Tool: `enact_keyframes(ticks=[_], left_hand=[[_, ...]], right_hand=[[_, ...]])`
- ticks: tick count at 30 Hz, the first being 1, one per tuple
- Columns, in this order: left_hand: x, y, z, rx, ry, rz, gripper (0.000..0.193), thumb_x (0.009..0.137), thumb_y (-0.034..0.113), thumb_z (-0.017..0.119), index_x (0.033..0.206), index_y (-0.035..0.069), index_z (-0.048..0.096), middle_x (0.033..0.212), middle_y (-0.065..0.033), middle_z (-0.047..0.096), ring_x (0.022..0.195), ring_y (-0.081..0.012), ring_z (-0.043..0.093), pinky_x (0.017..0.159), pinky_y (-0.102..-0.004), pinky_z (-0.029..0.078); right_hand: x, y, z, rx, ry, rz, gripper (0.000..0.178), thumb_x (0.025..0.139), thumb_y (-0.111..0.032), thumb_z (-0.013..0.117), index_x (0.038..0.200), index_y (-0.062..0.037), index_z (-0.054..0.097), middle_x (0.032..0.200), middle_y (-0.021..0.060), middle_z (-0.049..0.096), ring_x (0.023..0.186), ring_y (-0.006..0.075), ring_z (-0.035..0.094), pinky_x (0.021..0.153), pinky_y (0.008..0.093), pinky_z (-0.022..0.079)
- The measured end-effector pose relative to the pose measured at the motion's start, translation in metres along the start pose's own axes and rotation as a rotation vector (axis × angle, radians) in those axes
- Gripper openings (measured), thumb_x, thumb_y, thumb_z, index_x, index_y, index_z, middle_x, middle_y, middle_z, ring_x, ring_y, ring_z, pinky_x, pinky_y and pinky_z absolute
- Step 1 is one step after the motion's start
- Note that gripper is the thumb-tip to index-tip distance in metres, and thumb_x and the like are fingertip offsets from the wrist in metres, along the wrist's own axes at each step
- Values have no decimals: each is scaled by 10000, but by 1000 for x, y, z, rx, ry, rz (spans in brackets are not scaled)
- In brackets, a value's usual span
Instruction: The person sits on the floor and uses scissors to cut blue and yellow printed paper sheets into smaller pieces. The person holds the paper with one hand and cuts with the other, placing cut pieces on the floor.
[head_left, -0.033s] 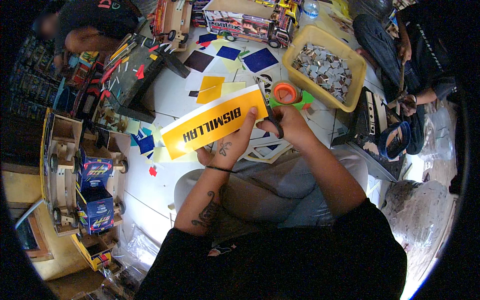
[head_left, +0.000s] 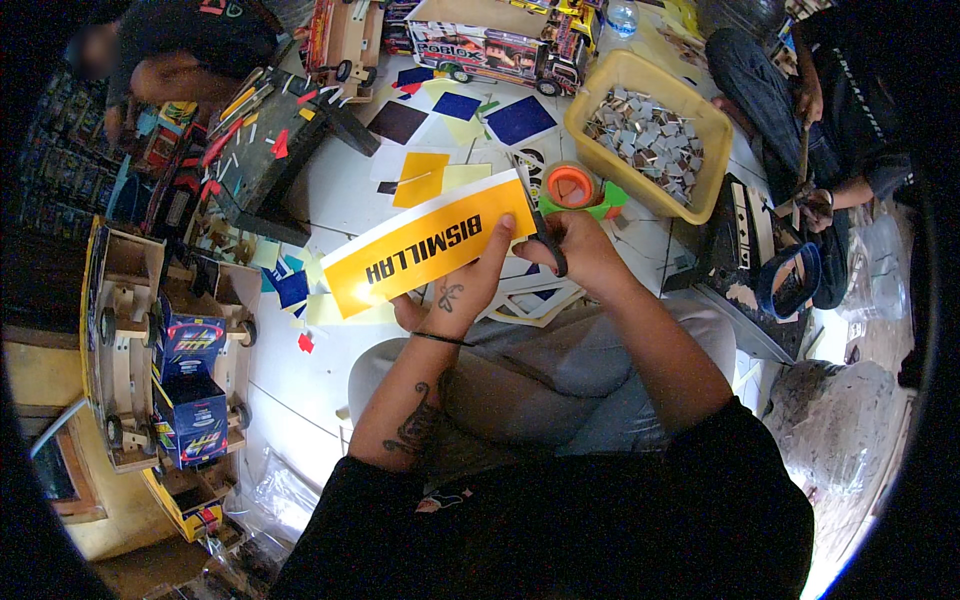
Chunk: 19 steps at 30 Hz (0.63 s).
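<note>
Between the thumb and fingers of my left hand is a long yellow sticker strip with black lettering, upside down to me, and a white border. My right hand grips scissors with dark handles. Their blades lie along the strip's right-hand end; whether they touch it or cut into it I cannot tell. Just beyond my right hand, an orange tape roll sits next to a green piece. Past the strip lie a yellow sheet and dark blue sheets on the white tiled floor.
A yellow tub holds many small grey pieces. Toy trucks stand at the back, more at the left. A dark low bench carries scraps. Two people sit nearby; the right one works beside a black box.
</note>
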<state>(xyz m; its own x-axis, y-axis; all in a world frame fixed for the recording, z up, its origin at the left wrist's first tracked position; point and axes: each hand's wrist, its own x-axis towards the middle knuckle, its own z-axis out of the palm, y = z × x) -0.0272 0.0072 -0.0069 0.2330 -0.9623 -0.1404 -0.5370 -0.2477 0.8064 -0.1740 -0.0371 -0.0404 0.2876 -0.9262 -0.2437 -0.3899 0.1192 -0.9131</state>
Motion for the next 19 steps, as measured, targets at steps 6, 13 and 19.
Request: enact_keyframes(ticks=[6,13,19], left_hand=[[6,5,0,-9,-6,-8,520,749,647,407,913,194,602,838,38,607,1065,-196,466,918,-618,29],[17,-10,-2,-278,-107,-50,418,776,474,534,887,74,590,728,-22,590,785,-147,560,800,-350,381],[67,-74,-21,-153,-302,23,334,775,344,586,966,71,584,777,-69,612,711,-158,560,731,-286,418]], right_hand=[[5,-3,-4,-34,11,-17,416,575,-382,729,637,4,589,586,92,583,516,170,539,522,288,428],[14,1,-9,354,-56,218,328,678,-332,665,842,-64,571,680,7,542,562,91,478,510,220,388],[23,8,-15,411,52,158,364,723,-353,619,986,-125,513,843,19,550,660,96,489,553,259,428]])
